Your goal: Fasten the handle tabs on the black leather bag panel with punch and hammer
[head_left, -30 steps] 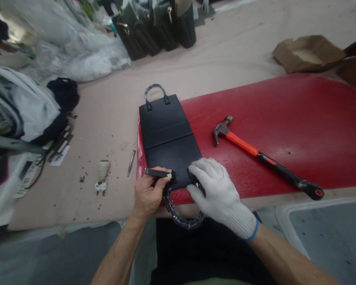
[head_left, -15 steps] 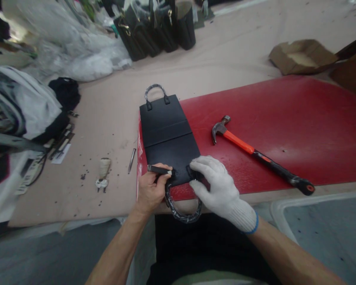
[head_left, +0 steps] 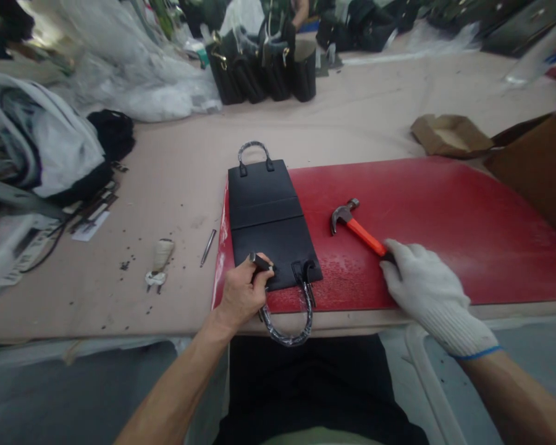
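The black panel (head_left: 269, 238) lies flat on the left end of the red mat (head_left: 426, 228), its long axis running away from the person. The bare left hand (head_left: 244, 287) pinches a short dark tool (head_left: 261, 262) between thumb and fingers, above the panel's near-left corner; contact between tip and panel cannot be confirmed, as the fingers cover it. The gloved right hand (head_left: 426, 284) is wrapped around the grip of the hammer (head_left: 361, 237), whose head rests on the mat. Probable faults: a tilted tool could mark the panel surface off position; a loose pinch could let the tip skid; a misdirected hammer blow could injure the left fingers, which are unprotected (only the right hand wears a glove). The near handle (head_left: 288, 340) overhangs the table's front edge, so snagging it could shift the panel. Count: panel, one; handles, two, including the far handle (head_left: 254, 144); hammer, one; short dark tool, one; slim metal rod (head_left: 208, 248), one; two-pronged tool with wrapped grip (head_left: 161, 256), one; mat, one; shallow cardboard box (head_left: 450, 137), one; black bags (head_left: 278, 73) at the rear, apparently four, although overlap makes that figure uncertain.
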Motion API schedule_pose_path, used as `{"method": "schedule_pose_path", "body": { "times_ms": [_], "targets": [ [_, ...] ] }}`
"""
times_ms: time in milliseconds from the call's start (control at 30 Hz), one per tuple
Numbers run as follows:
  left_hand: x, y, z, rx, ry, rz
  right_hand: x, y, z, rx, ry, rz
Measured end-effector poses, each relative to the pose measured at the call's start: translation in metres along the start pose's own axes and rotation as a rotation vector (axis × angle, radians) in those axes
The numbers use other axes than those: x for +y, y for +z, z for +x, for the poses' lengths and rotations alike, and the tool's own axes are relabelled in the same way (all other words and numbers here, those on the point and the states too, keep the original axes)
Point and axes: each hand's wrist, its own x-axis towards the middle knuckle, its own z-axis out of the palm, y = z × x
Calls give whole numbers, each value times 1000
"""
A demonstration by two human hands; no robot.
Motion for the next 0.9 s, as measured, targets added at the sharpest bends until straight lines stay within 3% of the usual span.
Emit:
{"method": "schedule_pose_path", "body": {
  "times_ms": [200,300,367,433,533,633,767,900],
  "targets": [
    [1,3,1,-32,79,44,-4,-10,13,-284,107,243],
    [0,4,1,-36,69,32,-9,-18,18,-295,177,403],
    [-1,4,1,-28,61,19,-17,-28,15,-333,250,644],
    [-1,4,2,-23,55,9,-26,-43,8,-444,280,1030],
    [-2,3,1,-31,48,-3,-40,-63,-4,-555,187,1392],
    [-4,3,0,-32,54,-32,-47,-67,-11,-504,83,1235],
    [-7,5,-2,-44,68,-37,-51,-53,-16,-357,-2,893],
    [-5,7,-2,-49,30,-5,-60,-60,-20,-238,-122,849]
  ]
}}
